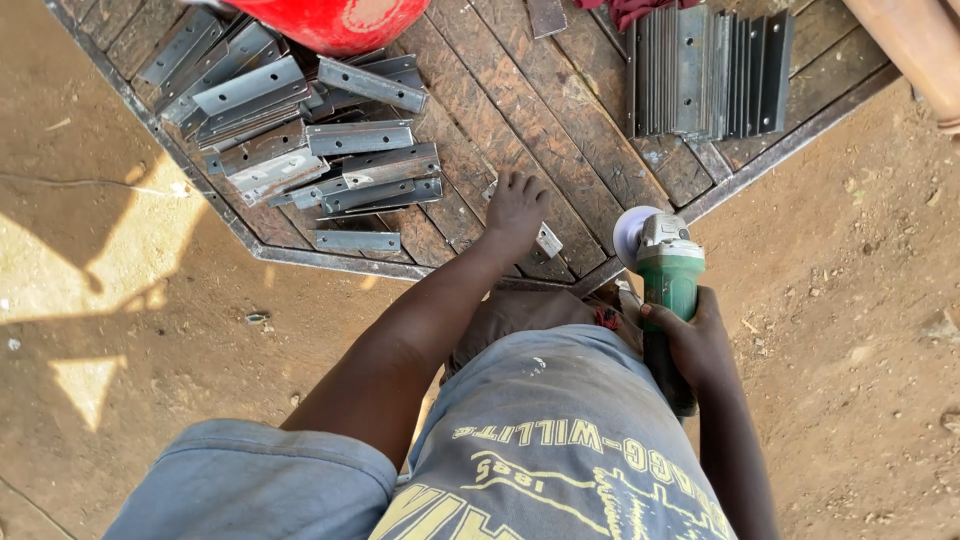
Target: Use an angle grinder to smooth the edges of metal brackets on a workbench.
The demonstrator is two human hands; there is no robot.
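From where I stand, the nearest thing is the right hand (690, 340), wrapped tight round the body of a green angle grinder (668, 285), its disc (632, 235) pointing away from the person and hanging just off the edge of the desk (520, 110). The disc sits bare and close to the other arm; I'd judge a slip or a kick of the tool could bring it against the wrist or fling the piece.

A little further out, the left hand (515, 212) lies fingers spread, pressing down on a small metal bracket (548, 240) near the desk's front edge; only its end shows beside the palm. If that grip is loose, the piece may skid on the planks.

Beyond lie a loose heap of grey angle brackets (310, 140) to the left, a neat upright stack of brackets (710, 70) to the right, and a red container (340, 20) at the far edge.
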